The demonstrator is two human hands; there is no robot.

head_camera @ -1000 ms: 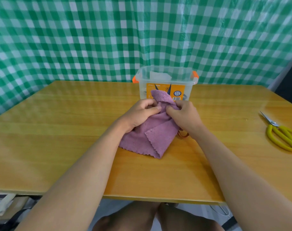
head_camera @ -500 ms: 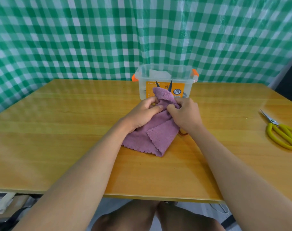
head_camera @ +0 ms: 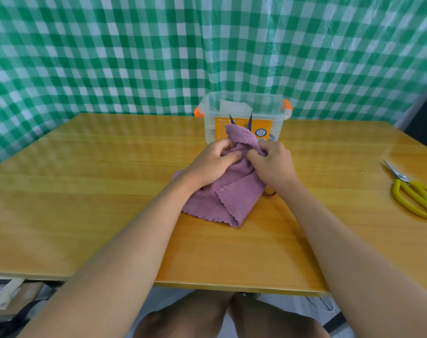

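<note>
I have both hands on the purple cloth (head_camera: 222, 198), which lies bunched on the wooden surface (head_camera: 85, 191) near the middle, just in front of the clear plastic box (head_camera: 280, 123). The left hand (head_camera: 212, 164) comes in from the left with its fingers (head_camera: 225, 145) curled into the upper folds and the thumb pressed flat against the fabric. The right hand (head_camera: 272, 164) meets it from the other side, fingers (head_camera: 256, 157) clenched and pinching the cloth at the same height. The two hands are nearly touching, with only a ridge of fabric between them.

Above the grip, the cloth rises into a rounded fold in front of the box. Below the hands it spreads out on the surface in overlapping layers with scalloped edges, one corner pointing toward me.

Two dark blade tips (head_camera: 250, 120) stick up from behind the top fold, spread in a V against the box's orange label. An orange loop (head_camera: 270, 193) shows beside the cloth under the right wrist; I cannot tell what it belongs to.

The box has orange latches at both ends. Yellow-handled scissors (head_camera: 412, 191) lie closed well off to the right. A green-and-white checked curtain (head_camera: 134, 57) hangs behind the surface.
</note>
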